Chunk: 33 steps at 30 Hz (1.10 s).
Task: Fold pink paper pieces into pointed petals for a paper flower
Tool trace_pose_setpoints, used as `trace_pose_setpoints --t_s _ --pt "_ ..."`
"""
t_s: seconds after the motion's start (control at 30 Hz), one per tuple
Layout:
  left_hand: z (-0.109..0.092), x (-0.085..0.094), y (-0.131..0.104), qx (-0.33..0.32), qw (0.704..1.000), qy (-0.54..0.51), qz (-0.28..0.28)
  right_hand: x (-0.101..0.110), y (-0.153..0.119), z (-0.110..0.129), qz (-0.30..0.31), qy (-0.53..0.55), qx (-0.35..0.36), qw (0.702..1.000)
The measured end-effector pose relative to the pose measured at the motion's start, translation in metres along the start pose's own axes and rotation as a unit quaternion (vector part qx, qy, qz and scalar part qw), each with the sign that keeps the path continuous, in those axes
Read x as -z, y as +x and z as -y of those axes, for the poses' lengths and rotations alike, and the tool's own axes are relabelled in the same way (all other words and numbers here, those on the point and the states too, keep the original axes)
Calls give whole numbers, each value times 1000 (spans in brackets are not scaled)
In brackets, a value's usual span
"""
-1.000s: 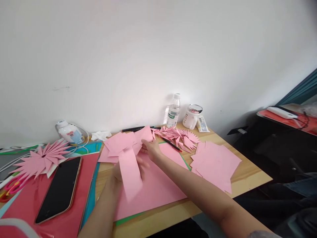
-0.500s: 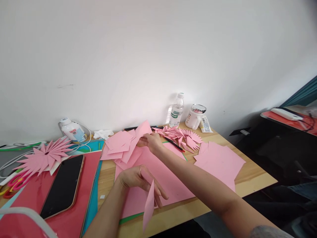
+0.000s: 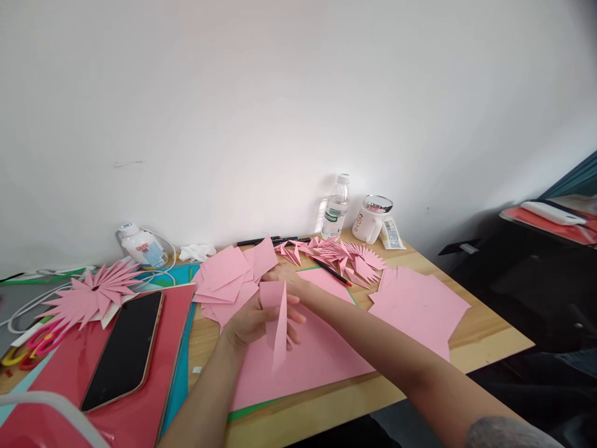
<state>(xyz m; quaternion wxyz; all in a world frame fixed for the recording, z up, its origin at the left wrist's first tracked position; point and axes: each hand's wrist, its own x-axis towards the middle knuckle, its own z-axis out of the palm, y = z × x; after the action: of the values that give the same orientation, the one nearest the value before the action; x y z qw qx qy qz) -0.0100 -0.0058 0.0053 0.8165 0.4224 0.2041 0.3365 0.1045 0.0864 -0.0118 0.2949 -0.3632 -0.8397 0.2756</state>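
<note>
Between the thumb and fingers of my left hand (image 3: 254, 322) is a folded pink paper (image 3: 278, 330), upright over a large pink sheet (image 3: 321, 348). My right hand (image 3: 284, 277) reaches behind it to the pile of pink paper squares (image 3: 224, 274). Its fingertips are hidden behind the folded paper and my left hand, beside a raised pink square (image 3: 265, 256). Folded pink pieces (image 3: 347, 252) lie right of my right hand, with a dark pencil (image 3: 332, 272) in front of them.
On the right are more pink sheets (image 3: 420, 308); a water bottle (image 3: 336, 208) and white mug (image 3: 372, 219) stand by the wall. To the left lie a phone (image 3: 125, 348), a pink paper pinwheel (image 3: 96, 289), scissors (image 3: 46, 336) and a white bottle (image 3: 142, 246).
My left hand has moved up and away from the table's front edge with the folded paper, close to my right hand. My right hand has shifted slightly down. The view has shifted slightly.
</note>
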Motion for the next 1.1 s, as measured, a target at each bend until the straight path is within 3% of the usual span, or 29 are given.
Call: trace_pose_setpoints --t_s 0.13,0.33,0.53,0.6,0.67,0.73,0.77,0.87,0.97,1.1 --pt "-4 1 5 -97 988 -48 -115 10 1 2 41 -109 67 991" --pt "-11 5 14 -197 927 -141 -285 42 -9 7 57 -203 116 971" --pt "-11 3 20 -236 907 -136 -322 94 -52 11 9 -274 147 950" --pt "-9 2 21 -232 907 -114 -332 108 -67 12 -70 -209 158 963" --pt "-7 2 23 -225 901 -81 -362 118 -77 14 -229 -108 157 955" --pt "-4 3 24 -223 876 -29 -427 122 -84 16 -406 32 123 905" --pt "-2 3 25 -224 857 1 -464 121 -85 17 -446 109 102 882" --pt "2 6 27 -230 816 61 -527 107 -83 16 -425 280 16 861" --pt "4 9 26 -230 829 60 -506 85 -79 14 -378 379 -59 843" --pt "4 10 26 -220 851 59 -473 65 -75 16 -335 455 -87 820"
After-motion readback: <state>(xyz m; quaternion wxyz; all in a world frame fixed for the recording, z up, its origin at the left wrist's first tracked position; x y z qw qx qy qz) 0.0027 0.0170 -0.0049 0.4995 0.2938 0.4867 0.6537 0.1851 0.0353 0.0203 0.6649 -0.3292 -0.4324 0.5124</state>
